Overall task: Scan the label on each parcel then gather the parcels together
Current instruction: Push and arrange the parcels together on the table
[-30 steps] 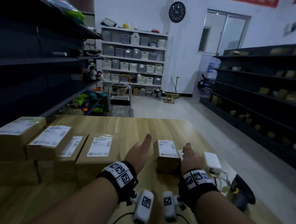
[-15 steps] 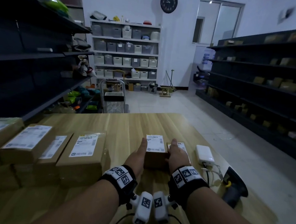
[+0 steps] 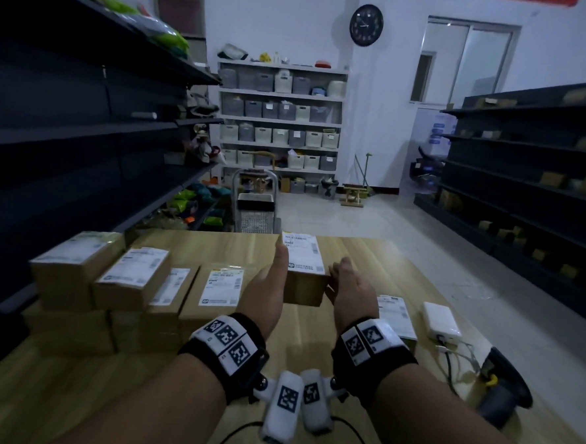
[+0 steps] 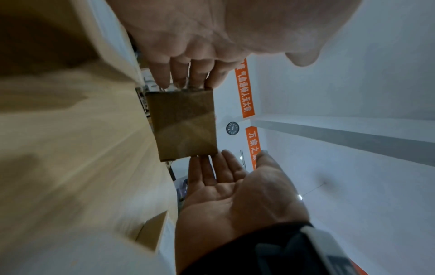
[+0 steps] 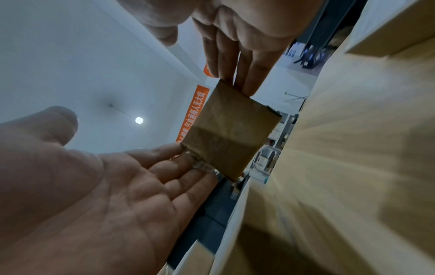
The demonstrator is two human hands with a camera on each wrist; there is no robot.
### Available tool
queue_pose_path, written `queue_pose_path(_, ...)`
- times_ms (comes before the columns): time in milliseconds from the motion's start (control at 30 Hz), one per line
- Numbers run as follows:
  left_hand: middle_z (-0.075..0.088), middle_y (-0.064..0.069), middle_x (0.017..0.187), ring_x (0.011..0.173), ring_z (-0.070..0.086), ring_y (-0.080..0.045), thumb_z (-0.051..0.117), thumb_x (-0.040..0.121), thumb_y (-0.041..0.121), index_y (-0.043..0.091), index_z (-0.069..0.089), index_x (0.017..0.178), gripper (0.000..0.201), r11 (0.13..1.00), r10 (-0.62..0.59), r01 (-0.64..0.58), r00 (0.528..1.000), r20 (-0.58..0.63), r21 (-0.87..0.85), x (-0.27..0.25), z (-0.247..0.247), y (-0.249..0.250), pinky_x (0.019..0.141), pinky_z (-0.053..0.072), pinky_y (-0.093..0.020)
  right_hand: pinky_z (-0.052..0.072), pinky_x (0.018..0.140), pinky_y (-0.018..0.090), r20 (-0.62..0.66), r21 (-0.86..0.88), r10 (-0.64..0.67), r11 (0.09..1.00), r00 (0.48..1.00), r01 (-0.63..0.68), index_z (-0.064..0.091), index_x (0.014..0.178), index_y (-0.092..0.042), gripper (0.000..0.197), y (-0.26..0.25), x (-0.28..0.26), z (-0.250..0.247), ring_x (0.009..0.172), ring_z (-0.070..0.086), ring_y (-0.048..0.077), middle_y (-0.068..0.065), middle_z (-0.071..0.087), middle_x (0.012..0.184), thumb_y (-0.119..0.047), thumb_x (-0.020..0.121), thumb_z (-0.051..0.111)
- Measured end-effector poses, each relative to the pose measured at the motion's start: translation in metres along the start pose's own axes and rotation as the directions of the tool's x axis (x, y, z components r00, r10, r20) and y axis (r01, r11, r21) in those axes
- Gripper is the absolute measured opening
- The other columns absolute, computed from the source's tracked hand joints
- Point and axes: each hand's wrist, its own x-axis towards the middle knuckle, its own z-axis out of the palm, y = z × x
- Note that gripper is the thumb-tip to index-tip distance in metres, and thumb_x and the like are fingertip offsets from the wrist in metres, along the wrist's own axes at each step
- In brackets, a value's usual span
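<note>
A small brown cardboard parcel with a white label on top is held above the wooden table, pressed between my two hands. My left hand lies flat against its left end, thumb up beside the label. My right hand presses the right end. In the left wrist view the straight left fingers and right fingers squeeze the parcel from both ends. The right wrist view shows the same parcel. A pile of labelled parcels stands at the left.
A flat labelled parcel lies on the table beside my right wrist. Right of it sit a white power bank with cables and a black handheld scanner near the table's right edge. Dark shelving lines both sides; a trolley stands beyond the table.
My hands closed in on the small parcel from both sides, then raised it off the table and carried it forward. The pile at the left has not moved.
</note>
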Motion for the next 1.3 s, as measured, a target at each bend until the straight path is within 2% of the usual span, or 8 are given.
queue_pose_path(133, 0.082, 0.006, 0.119, 0.115, 0.075, -0.021, 0.024, 0.058, 0.118, 0.036, 0.079, 0.117, 0.115, 1.0, 0.011, -0.01, 0.998, -0.054, 0.004, -0.018, -0.057, 0.013, 0.116, 0.049, -0.05, 0.059, 0.098, 0.043, 0.14, 0.064, 0.044, 0.997, 0.989, -0.053, 0.07, 0.08, -0.024, 0.039, -0.006, -0.025, 0.045, 0.093, 0.073, 0.014, -0.007, 0.077, 0.085, -0.043, 0.109, 0.052)
queue_pose_path(233, 0.073, 0.011, 0.112, 0.104, 0.065, -0.014, 0.019, 0.089, 0.098, 0.038, 0.075, 0.124, 0.089, 0.999, 0.003, 0.003, 0.994, -0.105, 0.053, -0.028, -0.101, 0.019, 0.11, 0.038, -0.035, 0.057, 0.099, 0.043, 0.22, 0.085, 0.066, 0.993, 0.973, -0.086, 0.068, 0.078, -0.024, 0.038, -0.006, -0.038, 0.079, 0.09, 0.07, 0.01, -0.013, 0.076, 0.074, -0.042, 0.109, 0.053)
queue_pose_path(533, 0.084, 0.007, 0.089, 0.096, 0.075, -0.02, 0.013, 0.047, 0.119, 0.028, 0.086, 0.104, 0.129, 0.993, -0.016, 0.035, 0.987, -0.162, 0.116, -0.03, -0.183, 0.016, 0.111, 0.049, -0.041, 0.059, 0.1, 0.057, 0.32, 0.076, 0.048, 0.994, 0.946, -0.077, 0.082, 0.074, -0.032, 0.046, -0.009, -0.072, 0.156, 0.093, 0.076, 0.023, -0.007, 0.08, 0.079, -0.071, 0.076, 0.057)
queue_pose_path(700, 0.072, -0.012, 0.138, 0.128, 0.066, -0.032, 0.019, 0.066, 0.114, 0.019, 0.074, 0.128, 0.126, 0.989, -0.072, 0.095, 0.978, -0.193, 0.113, -0.029, -0.2, 0.005, 0.123, 0.042, -0.053, 0.056, 0.104, 0.054, 0.334, 0.003, 0.063, 0.998, 0.94, -0.068, 0.08, 0.077, -0.025, 0.045, -0.006, -0.084, 0.165, 0.098, 0.073, 0.018, -0.007, 0.08, 0.084, -0.062, 0.09, 0.06)
queue_pose_path(833, 0.064, -0.001, 0.122, 0.119, 0.057, -0.022, 0.025, 0.109, 0.071, 0.019, 0.071, 0.122, 0.07, 0.991, 0.072, -0.034, 0.952, -0.296, 0.131, -0.03, -0.21, 0.008, 0.106, 0.037, -0.036, 0.055, 0.106, 0.054, 0.34, -0.082, 0.07, 0.996, 0.938, -0.044, 0.073, 0.081, -0.023, 0.04, -0.004, -0.081, 0.166, 0.098, 0.07, 0.018, -0.005, 0.075, 0.093, -0.051, 0.103, 0.056)
queue_pose_path(1033, 0.05, -0.006, 0.168, 0.154, 0.046, -0.031, 0.02, 0.103, 0.082, 0.018, 0.052, 0.163, 0.093, 0.984, -0.046, 0.092, 0.958, -0.282, 0.152, -0.018, -0.22, 0.001, 0.125, 0.031, -0.048, 0.06, 0.1, 0.049, 0.397, -0.108, 0.099, 0.992, 0.913, -0.061, 0.079, 0.099, -0.025, 0.045, 0.0, -0.078, 0.176, 0.099, 0.076, 0.018, -0.005, 0.081, 0.1, -0.062, 0.097, 0.054)
queue_pose_path(1167, 0.048, -0.005, 0.171, 0.156, 0.044, -0.031, 0.018, 0.101, 0.084, 0.02, 0.049, 0.165, 0.096, 0.984, -0.027, 0.076, 0.96, -0.28, 0.163, -0.014, -0.22, -0.002, 0.128, 0.029, -0.05, 0.059, 0.085, 0.036, 0.393, -0.157, 0.092, 0.987, 0.915, -0.031, 0.074, 0.107, -0.027, 0.041, -0.006, -0.081, 0.179, 0.095, 0.072, 0.015, -0.007, 0.076, 0.1, -0.059, 0.104, 0.05)
queue_pose_path(1300, 0.055, -0.006, 0.165, 0.152, 0.049, -0.03, 0.022, 0.104, 0.08, 0.017, 0.055, 0.16, 0.09, 0.99, 0.021, 0.025, 0.945, -0.326, 0.136, -0.013, -0.222, -0.006, 0.125, 0.033, -0.048, 0.057, 0.1, 0.044, 0.392, -0.128, 0.115, 0.989, 0.913, -0.07, 0.075, 0.096, -0.028, 0.04, 0.0, -0.074, 0.177, 0.101, 0.072, 0.019, -0.006, 0.077, 0.099, -0.06, 0.103, 0.051)
